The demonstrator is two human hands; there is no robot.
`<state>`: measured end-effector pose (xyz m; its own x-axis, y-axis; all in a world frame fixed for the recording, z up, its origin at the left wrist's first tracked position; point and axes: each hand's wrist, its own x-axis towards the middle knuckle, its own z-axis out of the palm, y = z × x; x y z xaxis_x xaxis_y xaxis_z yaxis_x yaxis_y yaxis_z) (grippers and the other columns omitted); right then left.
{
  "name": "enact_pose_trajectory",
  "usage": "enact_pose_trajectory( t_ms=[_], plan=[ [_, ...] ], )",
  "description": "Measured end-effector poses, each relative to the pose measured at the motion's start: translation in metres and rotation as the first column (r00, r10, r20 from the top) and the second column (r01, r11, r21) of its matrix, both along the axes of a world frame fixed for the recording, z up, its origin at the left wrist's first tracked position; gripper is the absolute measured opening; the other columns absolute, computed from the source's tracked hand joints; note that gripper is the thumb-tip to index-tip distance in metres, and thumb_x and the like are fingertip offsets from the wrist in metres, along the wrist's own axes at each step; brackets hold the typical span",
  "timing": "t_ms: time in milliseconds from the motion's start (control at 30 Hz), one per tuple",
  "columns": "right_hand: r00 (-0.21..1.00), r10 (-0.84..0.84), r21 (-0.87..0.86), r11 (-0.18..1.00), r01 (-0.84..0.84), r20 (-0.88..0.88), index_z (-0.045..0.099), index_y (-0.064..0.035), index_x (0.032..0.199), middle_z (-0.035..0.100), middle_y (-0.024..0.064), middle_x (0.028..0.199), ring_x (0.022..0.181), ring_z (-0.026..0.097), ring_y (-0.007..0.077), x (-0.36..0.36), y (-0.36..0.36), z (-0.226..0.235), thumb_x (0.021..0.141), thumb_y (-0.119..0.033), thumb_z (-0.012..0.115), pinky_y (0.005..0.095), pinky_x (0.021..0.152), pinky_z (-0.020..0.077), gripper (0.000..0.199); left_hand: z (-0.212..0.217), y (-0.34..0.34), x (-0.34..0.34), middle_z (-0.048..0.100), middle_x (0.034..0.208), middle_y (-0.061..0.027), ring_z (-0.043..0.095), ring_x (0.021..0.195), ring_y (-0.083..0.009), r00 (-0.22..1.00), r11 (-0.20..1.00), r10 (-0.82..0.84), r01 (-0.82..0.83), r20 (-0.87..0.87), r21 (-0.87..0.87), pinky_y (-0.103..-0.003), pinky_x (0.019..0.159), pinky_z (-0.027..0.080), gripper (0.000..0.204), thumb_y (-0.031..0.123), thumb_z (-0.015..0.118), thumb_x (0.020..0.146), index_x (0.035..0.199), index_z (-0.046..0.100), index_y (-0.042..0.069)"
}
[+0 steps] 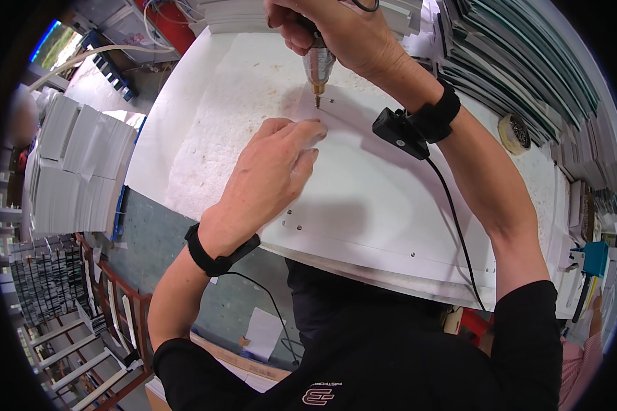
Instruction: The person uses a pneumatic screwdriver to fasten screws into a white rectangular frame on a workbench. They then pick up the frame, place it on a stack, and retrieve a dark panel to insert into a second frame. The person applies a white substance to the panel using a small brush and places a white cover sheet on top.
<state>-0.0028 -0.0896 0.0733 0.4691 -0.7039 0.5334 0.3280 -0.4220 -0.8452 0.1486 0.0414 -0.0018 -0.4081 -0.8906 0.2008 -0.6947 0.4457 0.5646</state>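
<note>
My right hand is closed round the grip of a power screwdriver with a silver body, held upright at the far side of the table. Its thin bit points down at the far left corner of a white panel, where a small dark screw or fitting sits close by. My left hand rests on the panel just nearer than the bit. Its fingers are curled with thumb and forefinger close together; whatever they hold is hidden. Several small metal fittings or holes dot the panel's near edge.
The panel lies on a dusty white worktable. A round tub of small screws stands at the right, below stacked panels. White stacks and a slatted rack are at the left. Cables run from both wrist bands.
</note>
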Motion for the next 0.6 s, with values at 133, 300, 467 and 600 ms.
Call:
enact_pose_trajectory(
  t_ms=[133, 300, 467, 600],
  plan=[
    [0.995, 0.011, -0.045, 0.999, -0.015, -0.095, 0.062, -0.0113, 0.092, 0.06, -0.0017, 0.067, 0.053, 0.054, 0.0052, -0.004, -0.001, -0.001, 0.105, -0.029, 0.065, 0.0236, 0.047, 0.0431, 0.022, 0.002, 0.001, 0.001, 0.068, 0.129, -0.0141, 0.061, 0.111, -0.0354, 0.992, 0.996, -0.053, 0.061, 0.116, -0.067, -0.042, 0.1, 0.049, 0.032, 0.006, 0.065, 0.093, 0.125, 0.064, 0.006],
    [0.997, 0.072, 0.021, 0.997, -0.071, -0.006, 0.059, -0.0101, 0.092, 0.056, -0.0018, 0.065, 0.052, 0.051, 0.0058, -0.008, 0.0, -0.004, 0.104, -0.025, 0.065, 0.0243, 0.047, 0.0422, 0.021, 0.007, 0.004, -0.001, 0.067, 0.136, -0.0152, 0.063, 0.107, -0.0347, 0.986, 0.999, -0.034, 0.035, 0.163, -0.004, -0.043, 0.099, 0.049, 0.031, 0.008, 0.063, 0.094, 0.124, 0.063, 0.004],
    [0.993, 0.122, 0.033, 0.992, -0.122, 0.006, 0.057, -0.009, 0.092, 0.056, -0.0018, 0.065, 0.052, 0.05, 0.0061, -0.014, -0.003, -0.012, 0.103, -0.022, 0.065, 0.0248, 0.047, 0.042, 0.019, -0.003, 0.002, 0.003, 0.065, 0.14, -0.0164, 0.067, 0.101, -0.0379, 0.996, 0.997, -0.067, 0.069, 0.054, -0.043, -0.045, 0.096, 0.05, 0.031, 0.008, 0.061, 0.094, 0.125, 0.061, 0.004],
    [0.996, 0.092, 0.042, 0.995, -0.091, -0.023, 0.06, -0.008, 0.094, 0.057, -0.0013, 0.067, 0.053, 0.052, 0.0062, -0.009, 0.005, -0.011, 0.103, -0.022, 0.066, 0.0245, 0.048, 0.0423, 0.018, 0.004, 0.008, 0.0, 0.064, 0.141, -0.0172, 0.068, 0.096, -0.0395, 0.993, 0.999, -0.039, 0.039, 0.115, 0.004, -0.046, 0.094, 0.05, 0.03, 0.009, 0.06, 0.095, 0.124, 0.061, 0.004]
  ],
)
